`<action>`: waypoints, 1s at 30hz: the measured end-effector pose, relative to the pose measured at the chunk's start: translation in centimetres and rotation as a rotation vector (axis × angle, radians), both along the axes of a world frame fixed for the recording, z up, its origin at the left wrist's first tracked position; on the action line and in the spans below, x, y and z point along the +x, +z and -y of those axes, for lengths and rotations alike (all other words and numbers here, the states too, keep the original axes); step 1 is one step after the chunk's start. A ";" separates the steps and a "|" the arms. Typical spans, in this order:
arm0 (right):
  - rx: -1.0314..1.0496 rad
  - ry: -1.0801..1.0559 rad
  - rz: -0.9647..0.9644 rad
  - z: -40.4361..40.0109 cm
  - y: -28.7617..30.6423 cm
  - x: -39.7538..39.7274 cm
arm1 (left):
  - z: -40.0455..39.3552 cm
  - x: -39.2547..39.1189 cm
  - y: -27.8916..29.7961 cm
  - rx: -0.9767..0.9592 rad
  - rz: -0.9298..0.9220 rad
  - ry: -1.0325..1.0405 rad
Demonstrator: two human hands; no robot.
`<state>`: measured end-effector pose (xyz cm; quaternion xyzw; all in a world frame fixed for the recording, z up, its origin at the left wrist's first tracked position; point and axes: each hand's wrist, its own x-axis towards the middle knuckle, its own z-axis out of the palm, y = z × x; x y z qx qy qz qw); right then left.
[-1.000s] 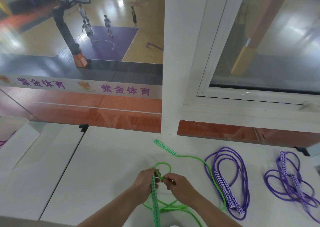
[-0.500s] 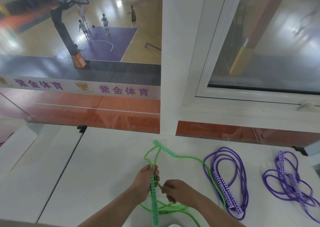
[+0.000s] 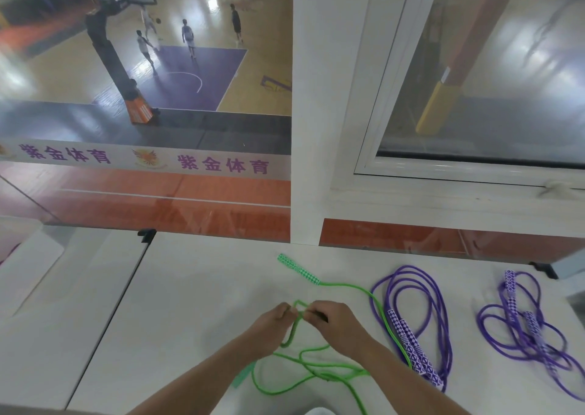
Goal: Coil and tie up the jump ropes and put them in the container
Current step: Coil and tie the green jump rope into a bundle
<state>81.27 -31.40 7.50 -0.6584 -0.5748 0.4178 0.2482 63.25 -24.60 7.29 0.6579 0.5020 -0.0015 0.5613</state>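
Nearest the camera, loose loops of the green rope (image 3: 311, 367) lie on the white surface (image 3: 190, 304) between the two bare forearms, with one of its handles (image 3: 243, 376) partly hidden under the left arm. Just above them both hands meet over the surface. The left hand (image 3: 269, 326) is curled with its fingertips pinched on the green cord, and a strand hangs down from it in a narrow loop. The right hand (image 3: 335, 319) is also closed, knuckles up, pinching the same cord just beside the left, so a small loop stands between the two. From there the cord runs right and then back to the other green handle (image 3: 299, 269), which lies flat farther out on the surface.

To the right, just beside the green cord, a purple rope (image 3: 411, 319) lies in a long loose coil with its two patterned handles side by side. Well apart from it, near the right edge, a second purple rope (image 3: 522, 329) lies in a messier bundle.

At the far left edge sits a white container (image 3: 28, 256); a trace of purple shows at its edge, but what it holds cannot be made out.
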 end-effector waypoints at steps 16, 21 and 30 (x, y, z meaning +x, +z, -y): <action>-0.177 -0.211 0.127 -0.1 -2.5 5.2 | -3.1 -5.1 -0.5 -0.600 0.336 0.417; -0.200 -0.400 0.109 1.0 -2.9 6.2 | -5.4 -6.8 -1.4 -0.504 0.466 0.891; -0.252 -0.424 -0.370 0.9 -1.0 -3.1 | 0.9 -0.6 -2.6 -0.308 0.252 0.620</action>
